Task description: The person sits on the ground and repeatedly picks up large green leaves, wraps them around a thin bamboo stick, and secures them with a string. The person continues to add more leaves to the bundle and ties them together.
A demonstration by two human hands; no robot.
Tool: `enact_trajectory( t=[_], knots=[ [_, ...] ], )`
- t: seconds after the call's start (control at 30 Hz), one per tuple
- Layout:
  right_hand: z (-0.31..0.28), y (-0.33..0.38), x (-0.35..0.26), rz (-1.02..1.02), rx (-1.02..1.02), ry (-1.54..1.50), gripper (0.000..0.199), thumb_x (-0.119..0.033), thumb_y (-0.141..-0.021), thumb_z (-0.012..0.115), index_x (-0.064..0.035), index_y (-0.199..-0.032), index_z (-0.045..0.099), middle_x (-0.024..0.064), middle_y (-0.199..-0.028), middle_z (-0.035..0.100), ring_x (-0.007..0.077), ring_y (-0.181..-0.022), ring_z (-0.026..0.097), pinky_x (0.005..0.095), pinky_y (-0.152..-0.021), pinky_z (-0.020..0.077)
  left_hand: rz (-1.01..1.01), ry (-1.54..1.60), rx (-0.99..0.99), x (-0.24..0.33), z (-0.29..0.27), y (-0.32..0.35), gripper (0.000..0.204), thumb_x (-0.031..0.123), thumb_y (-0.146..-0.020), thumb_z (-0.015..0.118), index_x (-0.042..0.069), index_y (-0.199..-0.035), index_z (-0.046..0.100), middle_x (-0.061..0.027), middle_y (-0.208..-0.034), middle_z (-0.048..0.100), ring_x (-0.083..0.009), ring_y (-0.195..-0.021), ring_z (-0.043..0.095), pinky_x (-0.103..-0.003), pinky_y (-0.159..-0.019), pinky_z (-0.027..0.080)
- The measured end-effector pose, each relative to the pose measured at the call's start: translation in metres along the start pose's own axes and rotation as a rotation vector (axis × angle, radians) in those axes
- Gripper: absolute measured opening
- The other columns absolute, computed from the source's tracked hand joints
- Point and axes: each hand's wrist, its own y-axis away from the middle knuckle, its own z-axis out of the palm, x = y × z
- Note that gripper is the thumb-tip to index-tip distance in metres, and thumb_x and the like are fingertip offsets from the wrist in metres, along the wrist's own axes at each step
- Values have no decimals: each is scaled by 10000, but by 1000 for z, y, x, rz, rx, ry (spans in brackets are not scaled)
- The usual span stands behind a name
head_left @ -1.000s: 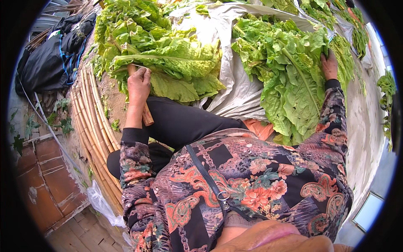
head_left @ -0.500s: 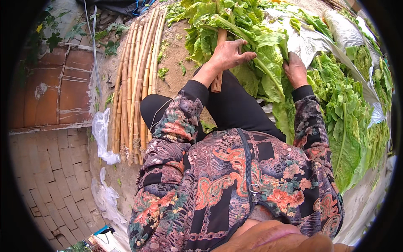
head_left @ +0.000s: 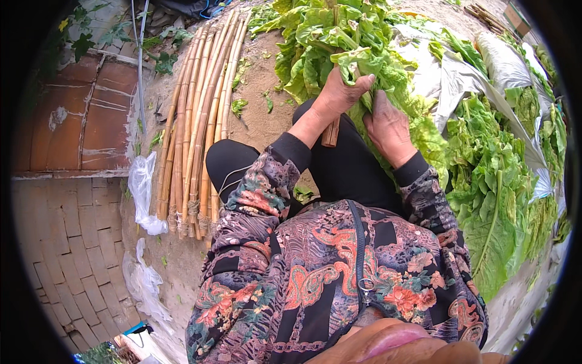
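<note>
Sandy ground (head_left: 262, 124), bamboo poles (head_left: 200, 115) lying there, brick paving (head_left: 85, 255) leftward, left hand (head_left: 339, 96), right hand (head_left: 390, 126), each grip holding green leaves (head_left: 359, 59)

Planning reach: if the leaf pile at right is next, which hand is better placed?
Right, likely: the right hand is nearer that leaf pile; the left hand is farther left, by the stick. Both are at other leaves.
</note>
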Motion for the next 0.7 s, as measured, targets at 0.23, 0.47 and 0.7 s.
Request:
enact_trajectory(
  t=[0.23,0.47,0.7],
  knots=[
    [1,5,33,273,-334,-1200,585,-158,-869,612,88,-1336,363,173,-1306,483,215,-1197,451,316,-1038,320,-20,-127,-148,43,-27,21,540,361,-809,707,-8,-1166,542,-56,-1000,623,-115,-909,539,-276,-826,453],
    [47,13,94,180,-547,-400,426,-87,-828,590,48,-1227,522,245,-1208,559,296,-1139,546,360,-976,414,-170,-502,-182,54,-89,29,225,188,-905,555,-12,-948,648,-86,-759,653,-104,-671,555,-268,-626,463],
    [83,-66,40,202,-308,-1156,213,-79,-868,560,45,-1037,597,46,-980,630,108,-891,545,265,-827,449,-481,-823,-633,-31,-129,12,221,229,-886,587,38,-956,674,-110,-831,679,-173,-760,620,-342,-711,477]
  ],
)
